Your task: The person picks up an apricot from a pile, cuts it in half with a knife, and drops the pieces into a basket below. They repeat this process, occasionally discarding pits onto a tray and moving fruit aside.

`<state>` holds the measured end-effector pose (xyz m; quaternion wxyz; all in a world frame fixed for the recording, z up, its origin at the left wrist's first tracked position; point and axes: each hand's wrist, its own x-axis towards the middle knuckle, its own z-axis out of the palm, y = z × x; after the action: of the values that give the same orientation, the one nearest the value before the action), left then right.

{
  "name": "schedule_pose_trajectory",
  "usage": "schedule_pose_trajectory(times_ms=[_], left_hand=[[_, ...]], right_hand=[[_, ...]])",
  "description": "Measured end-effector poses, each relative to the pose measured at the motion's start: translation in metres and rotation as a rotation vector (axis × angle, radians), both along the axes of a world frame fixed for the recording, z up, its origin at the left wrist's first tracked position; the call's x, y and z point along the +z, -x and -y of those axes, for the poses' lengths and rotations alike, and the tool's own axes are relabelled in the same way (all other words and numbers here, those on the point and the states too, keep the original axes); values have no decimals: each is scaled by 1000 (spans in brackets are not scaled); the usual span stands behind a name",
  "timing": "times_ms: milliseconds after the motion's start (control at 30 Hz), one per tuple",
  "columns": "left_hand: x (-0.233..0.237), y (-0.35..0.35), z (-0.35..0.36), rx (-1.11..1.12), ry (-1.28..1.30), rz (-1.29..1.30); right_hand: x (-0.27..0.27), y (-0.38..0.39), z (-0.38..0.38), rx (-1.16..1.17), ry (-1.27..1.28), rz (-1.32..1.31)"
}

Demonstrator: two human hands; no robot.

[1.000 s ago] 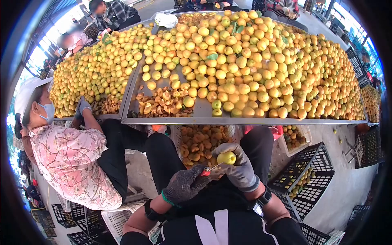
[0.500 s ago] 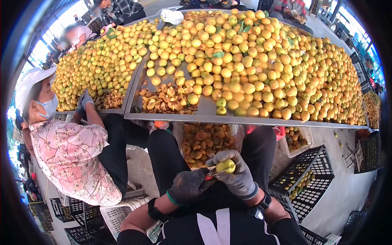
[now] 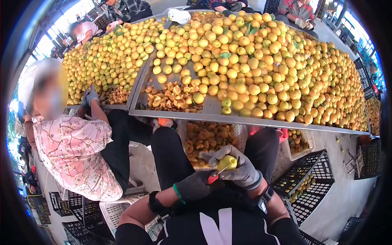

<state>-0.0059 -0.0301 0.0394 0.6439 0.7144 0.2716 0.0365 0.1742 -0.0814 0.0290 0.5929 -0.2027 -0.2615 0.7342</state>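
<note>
My right hand (image 3: pixel 241 169), in a grey glove, is closed around a yellow-green apricot (image 3: pixel 227 163) above my lap. In my left hand (image 3: pixel 196 187), which wears a dark glove with a green cuff, is a small knife (image 3: pixel 212 178) with a red handle. Its short blade points up at the fruit's lower side, close to the right-hand fingers. Below the table edge, between my knees, a white crate (image 3: pixel 241 136) holds cut apricot pieces (image 3: pixel 208 136).
A metal-edged table (image 3: pixel 212 117) carries heaped whole apricots (image 3: pixel 261 69) and a pile of cut pieces (image 3: pixel 173 98). A co-worker (image 3: pixel 73 151) sits close at left; others sit across the table. Black crates (image 3: pixel 314 183) stand at right, and a white basket (image 3: pixel 118 212) is by my left elbow.
The knife has shifted from across the apricot to its lower side, showing more red handle. The view has moved slightly, and the co-worker at left has turned their head.
</note>
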Motion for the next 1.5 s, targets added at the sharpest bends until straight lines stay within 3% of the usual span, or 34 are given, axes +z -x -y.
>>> schedule_pose_trajectory(times_ms=[67, 133, 200, 300, 433, 500, 700, 767, 800, 867, 933, 1000, 1067, 1133, 1167, 1200, 1300, 1400, 1467, 1500], left_hand=[[5, 1, -22, -78, 46, -106], [8, 0, -30, -153, 94, -210], [5, -2, -28, 32, -295, -48], [7, -6, -23, 132, -455, -66], [3, -10, -19, 69, -334, -113], [-7, -10, -14, 4, -96, -128], [-20, -11, -14, -24, -130, -44], [-30, -8, -22, -80, -85, 15], [-34, -7, -24, -134, -37, 71], [-37, -12, -23, -179, 49, 45], [-31, -18, -24, -223, 119, 24], [-23, -19, -19, -155, 5, 13], [-31, -16, -18, -51, -121, 62], [-36, -10, -23, 56, -251, 110], [-34, -6, -33, 0, -294, -57], [-32, -6, -39, -54, -332, -223], [-15, -9, -32, 2, -167, -75], [-33, -14, -21, 28, -330, -94], [-36, -11, -21, 6, -371, -98], [-35, -11, -24, -13, -417, -101]], right_hand=[[5, 1, -5, -29, -45, 100], [4, 1, -4, -173, -20, 367], [2, -2, -4, -195, -54, 351], [-10, -4, -5, -231, 19, 136], [-19, 3, -7, -235, -49, 112], [-18, 11, -9, -254, -47, 49], [-18, 25, -9, -373, 17, -35], [-11, 15, -2, -257, 99, 222], [-13, 11, -3, -258, 101, 224], [-19, 4, -6, -300, -170, 450], [-21, 12, -8, -305, -109, 340], [-25, 21, -9, -290, -61, -68], [-27, 16, -10, -253, -97, -46], [-18, 11, -10, -255, -32, 264], [-22, 8, -12, -299, -85, 424], [-24, 9, -12, -297, -87, 426], [-27, 15, -12, -426, -85, 486], [-37, 21, -9, -402, -85, 370], [-34, 33, -5, -377, 157, -7], [-34, 30, -6, -318, 151, 25]])
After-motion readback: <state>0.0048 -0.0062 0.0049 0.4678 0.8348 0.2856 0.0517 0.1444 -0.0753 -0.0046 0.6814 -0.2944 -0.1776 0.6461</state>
